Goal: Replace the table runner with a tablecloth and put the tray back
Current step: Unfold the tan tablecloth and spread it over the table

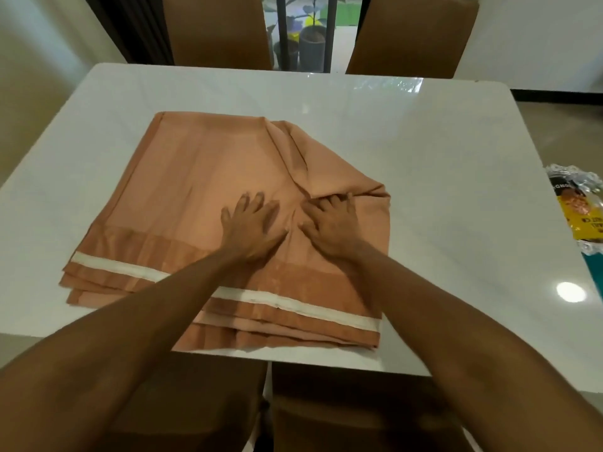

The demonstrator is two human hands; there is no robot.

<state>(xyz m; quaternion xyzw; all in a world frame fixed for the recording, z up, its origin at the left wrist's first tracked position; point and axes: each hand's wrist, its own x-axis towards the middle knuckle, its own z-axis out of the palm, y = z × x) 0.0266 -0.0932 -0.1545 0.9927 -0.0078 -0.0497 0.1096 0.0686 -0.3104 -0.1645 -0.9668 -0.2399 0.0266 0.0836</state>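
A folded peach-orange tablecloth with a white stripe near its front hem lies in several layers on the white glossy table. My left hand rests flat on the cloth's middle, fingers spread. My right hand lies beside it with fingers curled into a bunched fold of the tablecloth, where the fabric wrinkles toward the right corner. A tray with a lacy silver rim and yellow packets pokes in at the right edge of the table.
Two brown chairs stand at the far side, and two more chair backs are right below me at the near edge. Behind the far chairs is a barred glass door with potted plants outside. A teal item lies by the tray.
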